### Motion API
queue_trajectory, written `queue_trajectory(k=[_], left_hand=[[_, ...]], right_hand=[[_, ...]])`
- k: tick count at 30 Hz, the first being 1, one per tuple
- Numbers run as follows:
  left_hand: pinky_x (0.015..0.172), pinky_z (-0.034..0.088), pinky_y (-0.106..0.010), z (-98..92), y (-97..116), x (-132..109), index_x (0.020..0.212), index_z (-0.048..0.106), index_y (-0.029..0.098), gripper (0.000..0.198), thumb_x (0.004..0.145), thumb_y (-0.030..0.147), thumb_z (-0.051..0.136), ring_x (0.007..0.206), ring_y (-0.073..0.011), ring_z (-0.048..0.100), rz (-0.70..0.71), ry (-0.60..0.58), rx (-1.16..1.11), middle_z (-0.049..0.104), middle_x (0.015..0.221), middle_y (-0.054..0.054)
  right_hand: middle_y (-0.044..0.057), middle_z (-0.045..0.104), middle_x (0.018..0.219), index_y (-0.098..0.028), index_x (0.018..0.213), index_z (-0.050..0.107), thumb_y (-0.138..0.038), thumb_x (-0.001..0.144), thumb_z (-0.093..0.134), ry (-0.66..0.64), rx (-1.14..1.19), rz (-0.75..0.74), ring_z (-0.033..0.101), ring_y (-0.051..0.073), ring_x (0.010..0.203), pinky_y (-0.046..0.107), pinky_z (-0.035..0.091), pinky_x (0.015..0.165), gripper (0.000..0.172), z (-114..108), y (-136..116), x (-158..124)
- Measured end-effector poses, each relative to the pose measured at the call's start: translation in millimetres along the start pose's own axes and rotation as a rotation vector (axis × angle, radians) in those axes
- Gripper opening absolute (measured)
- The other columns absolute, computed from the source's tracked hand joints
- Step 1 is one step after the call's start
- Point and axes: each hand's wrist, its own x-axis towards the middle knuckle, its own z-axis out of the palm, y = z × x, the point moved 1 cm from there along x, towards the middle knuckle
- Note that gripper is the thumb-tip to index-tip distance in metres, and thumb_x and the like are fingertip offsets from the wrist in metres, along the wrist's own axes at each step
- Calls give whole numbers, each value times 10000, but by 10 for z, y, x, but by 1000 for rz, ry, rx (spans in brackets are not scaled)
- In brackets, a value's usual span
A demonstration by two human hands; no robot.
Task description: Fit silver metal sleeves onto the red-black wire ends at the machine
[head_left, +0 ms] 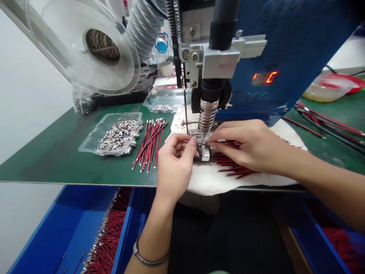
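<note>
Both hands meet under the spring-wrapped tip of a blue machine. My left hand is at the left of a small metal fixture, thumb and fingers pinched on something too small to make out. From the right, my right hand pinches close to the fixture; what its fingertips hold is hidden. Beneath that hand, red and black wires lie on a white cloth. Left of my left hand, a bundle of red and black wires with metal ends rests on the green table.
A clear tray of metal connectors stands at the left, with another clear tray behind. A big clear reel hangs at upper left. Blue bins sit below the table edge. More cables lie at the right.
</note>
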Motion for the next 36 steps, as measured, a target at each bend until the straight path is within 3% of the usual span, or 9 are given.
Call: queue_trajectory(k=[20, 36], left_hand=[[527, 407, -203, 7, -5, 3, 871, 649, 192, 158, 956, 308, 715, 499, -50, 461, 20, 7, 16, 650, 658, 53], [525, 406, -211, -7, -8, 15, 881, 654, 196, 155, 958, 315, 716, 510, -57, 493, 14, 8, 20, 655, 656, 47]], right_hand=[[57, 785, 941, -208, 1047, 789, -188, 1026, 599, -6, -10, -12, 726, 191, 789, 315, 551, 717, 192, -10, 0, 0], [77, 789, 942, -190, 1045, 800, -220, 1036, 577, -17, -24, 4, 729, 208, 795, 331, 545, 717, 225, -11, -16, 0]])
